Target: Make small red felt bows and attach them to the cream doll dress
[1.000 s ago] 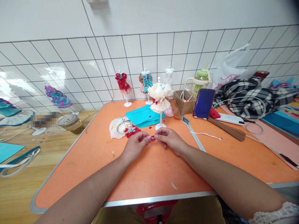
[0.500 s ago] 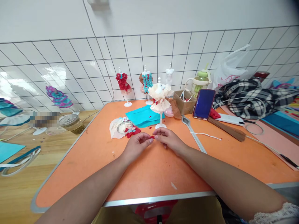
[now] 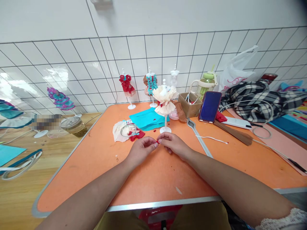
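A small scrap of red paper (image 3: 157,141) is pinched between the fingertips of both my hands, above the orange table. My left hand (image 3: 142,148) closes on it from the left, my right hand (image 3: 173,143) from the right; much of the scrap is hidden by fingers. Just behind my hands stands a small white dress form (image 3: 165,123) wearing a cream ruffled paper dress (image 3: 165,103). Left of it lie turquoise paper sheets (image 3: 148,119). Closer to my left hand are a roll of clear tape (image 3: 128,130), cream paper (image 3: 117,131) and red paper pieces (image 3: 137,136).
Other dress forms stand behind, one in a red dress (image 3: 126,86), another in turquoise (image 3: 151,84). Rightward are a cardboard box (image 3: 190,108), a propped phone (image 3: 210,107), a green bottle (image 3: 207,83), scissors or tongs-like grey strip (image 3: 201,140), and plaid cloth (image 3: 254,99). A lidded jar (image 3: 74,126) stands left.
Both hands stay almost in place. The fingertips have shifted slightly around the red scrap, and less of it shows now.
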